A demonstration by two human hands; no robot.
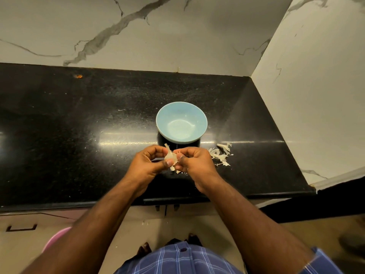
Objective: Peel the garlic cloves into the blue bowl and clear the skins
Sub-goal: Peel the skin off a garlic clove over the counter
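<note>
Still peeling, I judge: my left hand (150, 162) and right hand (194, 160) both pinch one garlic clove (170, 156) between them, just short of the empty blue bowl (181, 121), skins (221, 154) lying right of my right hand, so next I strip the last husk and drop the clove ahead.

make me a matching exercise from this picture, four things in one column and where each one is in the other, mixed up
Things:
1. round light blue bowl
2. pile of white papery garlic skins
3. pale garlic clove
4. pink round plastic tub

Places:
A. on the floor at lower left, partly hidden behind the left forearm
B. pinched between the left hand and the right hand
C. upright on the black stone counter, just beyond the hands
D. loose on the counter, right of the right hand

Pairs: 1-C, 2-D, 3-B, 4-A
</note>
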